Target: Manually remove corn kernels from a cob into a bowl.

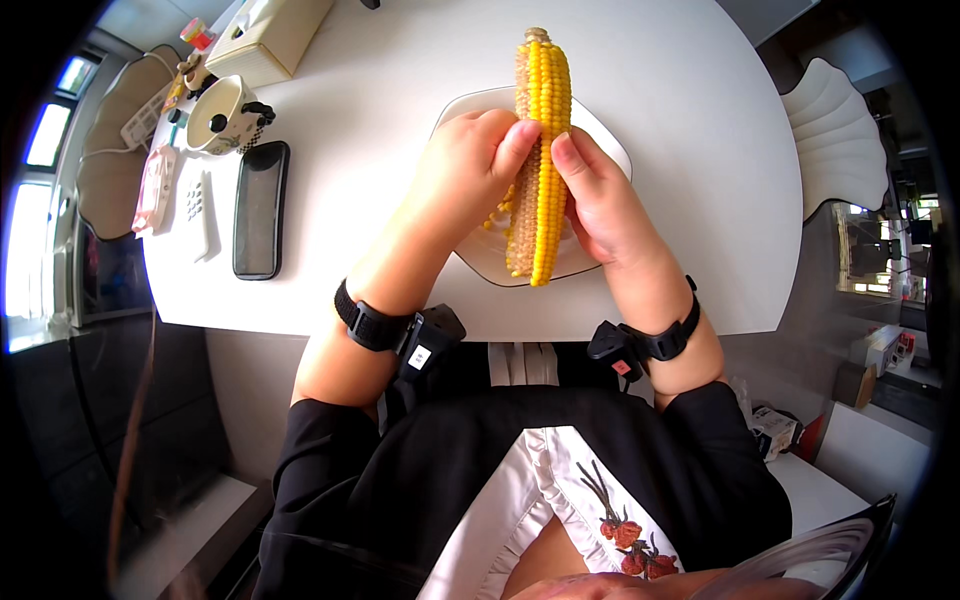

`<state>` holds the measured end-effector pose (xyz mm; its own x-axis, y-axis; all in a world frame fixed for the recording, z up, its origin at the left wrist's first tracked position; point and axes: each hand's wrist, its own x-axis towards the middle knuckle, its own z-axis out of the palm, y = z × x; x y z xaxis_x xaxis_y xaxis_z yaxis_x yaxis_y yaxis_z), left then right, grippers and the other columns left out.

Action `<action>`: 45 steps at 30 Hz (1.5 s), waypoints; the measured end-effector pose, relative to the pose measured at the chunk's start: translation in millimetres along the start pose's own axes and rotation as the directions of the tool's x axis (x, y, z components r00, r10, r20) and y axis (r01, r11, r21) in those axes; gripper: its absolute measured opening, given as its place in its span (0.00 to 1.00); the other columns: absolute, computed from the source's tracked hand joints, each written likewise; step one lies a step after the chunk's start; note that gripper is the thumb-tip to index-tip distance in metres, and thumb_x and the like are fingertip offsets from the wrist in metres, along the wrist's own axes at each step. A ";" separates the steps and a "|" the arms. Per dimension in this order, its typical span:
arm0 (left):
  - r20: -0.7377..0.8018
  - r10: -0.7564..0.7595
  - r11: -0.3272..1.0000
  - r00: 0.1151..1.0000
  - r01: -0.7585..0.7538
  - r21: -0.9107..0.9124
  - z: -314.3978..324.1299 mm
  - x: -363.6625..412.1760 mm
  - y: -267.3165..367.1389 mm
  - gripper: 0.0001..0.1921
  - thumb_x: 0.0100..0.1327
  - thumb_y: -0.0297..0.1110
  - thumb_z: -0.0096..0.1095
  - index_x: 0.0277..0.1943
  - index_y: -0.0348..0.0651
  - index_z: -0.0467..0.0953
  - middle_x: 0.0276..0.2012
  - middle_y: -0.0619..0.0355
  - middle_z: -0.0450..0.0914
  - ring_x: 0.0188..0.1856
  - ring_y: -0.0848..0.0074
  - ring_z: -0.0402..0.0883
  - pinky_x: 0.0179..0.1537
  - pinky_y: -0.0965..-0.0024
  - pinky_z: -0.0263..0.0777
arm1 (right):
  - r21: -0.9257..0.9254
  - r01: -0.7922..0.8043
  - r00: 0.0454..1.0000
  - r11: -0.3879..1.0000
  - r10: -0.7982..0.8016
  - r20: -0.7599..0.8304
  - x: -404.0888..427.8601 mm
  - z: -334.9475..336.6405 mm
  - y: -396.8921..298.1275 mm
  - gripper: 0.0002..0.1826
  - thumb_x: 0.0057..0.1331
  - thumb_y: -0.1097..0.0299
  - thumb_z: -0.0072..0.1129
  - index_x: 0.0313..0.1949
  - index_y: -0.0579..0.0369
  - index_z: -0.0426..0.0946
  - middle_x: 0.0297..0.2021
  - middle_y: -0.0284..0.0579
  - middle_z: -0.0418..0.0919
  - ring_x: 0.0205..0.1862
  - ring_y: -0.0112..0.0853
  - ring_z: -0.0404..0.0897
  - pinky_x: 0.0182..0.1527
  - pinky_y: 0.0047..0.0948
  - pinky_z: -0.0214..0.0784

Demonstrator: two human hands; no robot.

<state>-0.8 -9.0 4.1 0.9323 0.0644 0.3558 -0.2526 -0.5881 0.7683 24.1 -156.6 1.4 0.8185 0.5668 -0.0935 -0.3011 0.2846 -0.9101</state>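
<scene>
Both my hands grip an ear of corn (551,90) with yellow kernels, its stalk end pointing away from me. A long strip along its left side is bare cob. My left hand (476,154) holds it from the left, thumb lying against the bared strip. From the right, my right hand (600,191) wraps it, with the thumb pressed on the kernels. Under the corn sits a white plate (607,142) with a dark rim. Some loose yellow kernels (499,216) show beside the cob, partly hidden by my left hand and the corn.
On the white table's (360,97) left side lie a black smartphone (260,211), a white remote control (197,214) and a pink packet (155,187). Behind them stand a patterned ceramic pot (217,120) and a tissue box (262,45). Chairs (836,139) flank the table.
</scene>
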 end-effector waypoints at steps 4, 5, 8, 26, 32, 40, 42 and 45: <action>-0.021 -0.041 0.999 0.999 0.040 -0.027 -1.5 -1.6 0.0 0.24 0.66 0.48 0.43 0.26 0.34 0.72 0.22 0.45 0.73 0.27 0.54 0.72 0.31 0.58 0.66 | 0.019 -0.054 0.998 0.998 0.053 0.028 -1.8 -0.8 -5.4 0.29 0.66 0.53 0.51 0.57 0.63 0.61 0.46 0.41 0.72 0.46 0.25 0.72 0.50 0.25 0.65; -0.020 -0.027 0.999 0.999 0.026 -0.031 -0.7 -1.4 -0.1 0.24 0.67 0.48 0.42 0.26 0.34 0.72 0.21 0.45 0.73 0.27 0.54 0.72 0.31 0.58 0.66 | 0.019 -0.061 0.998 0.998 0.061 0.032 -2.1 -2.3 -6.9 0.28 0.66 0.54 0.51 0.57 0.63 0.61 0.46 0.41 0.72 0.47 0.25 0.71 0.51 0.25 0.64; 0.008 -0.092 0.983 0.996 0.092 -0.161 2.1 -0.6 -5.8 0.25 0.66 0.49 0.44 0.25 0.34 0.71 0.19 0.46 0.72 0.25 0.55 0.72 0.29 0.59 0.66 | -0.041 -0.016 1.000 0.999 0.016 0.019 -1.4 0.5 -2.2 0.27 0.66 0.55 0.51 0.57 0.63 0.62 0.46 0.40 0.72 0.48 0.25 0.70 0.52 0.24 0.62; -0.011 -0.067 0.997 0.998 0.067 0.034 -0.5 -0.6 -1.3 0.20 0.68 0.42 0.40 0.30 0.34 0.73 0.23 0.44 0.74 0.30 0.53 0.73 0.34 0.58 0.67 | -0.018 -0.069 0.997 0.997 0.069 0.029 -1.8 -0.6 -6.4 0.25 0.67 0.51 0.48 0.54 0.59 0.64 0.43 0.38 0.73 0.43 0.24 0.73 0.45 0.24 0.68; -0.213 0.026 0.998 0.977 -0.037 -0.047 1.4 2.3 -7.8 0.09 0.61 0.34 0.55 0.32 0.38 0.76 0.29 0.50 0.77 0.32 0.57 0.76 0.37 0.62 0.70 | 0.064 -0.056 0.998 0.996 0.055 0.006 2.1 -6.1 -6.0 0.25 0.67 0.52 0.48 0.54 0.60 0.65 0.44 0.40 0.73 0.45 0.25 0.72 0.48 0.27 0.67; -0.252 0.463 0.874 0.850 -0.391 0.289 -11.9 5.2 -10.4 0.07 0.47 0.29 0.68 0.31 0.46 0.78 0.31 0.60 0.78 0.34 0.67 0.76 0.38 0.65 0.71 | 0.033 -0.030 0.999 0.999 0.031 -0.023 1.2 -4.4 -7.3 0.25 0.67 0.53 0.48 0.54 0.62 0.65 0.44 0.40 0.73 0.46 0.25 0.72 0.50 0.26 0.65; -0.232 0.500 0.854 0.834 -0.431 0.290 -12.0 5.4 -10.7 0.08 0.46 0.29 0.68 0.31 0.47 0.78 0.31 0.61 0.78 0.34 0.68 0.76 0.38 0.66 0.71 | 0.016 -0.025 1.000 1.000 0.026 -0.014 0.5 -5.1 -8.6 0.26 0.67 0.53 0.48 0.54 0.63 0.65 0.44 0.40 0.73 0.46 0.24 0.71 0.51 0.25 0.64; -0.224 0.498 0.853 0.838 -0.427 0.300 -12.5 5.2 -11.5 0.08 0.46 0.29 0.68 0.31 0.48 0.78 0.30 0.63 0.78 0.34 0.70 0.77 0.37 0.66 0.71 | -0.003 -0.009 1.000 1.000 0.009 0.001 1.4 -5.9 -8.4 0.26 0.67 0.53 0.49 0.54 0.64 0.64 0.45 0.41 0.73 0.47 0.25 0.71 0.52 0.25 0.63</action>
<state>3.7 8.2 3.8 0.5973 -0.0585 0.7999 -0.5361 -0.7708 0.3440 30.7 -162.8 6.5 0.8154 0.5699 -0.1015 -0.3069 0.2769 -0.9106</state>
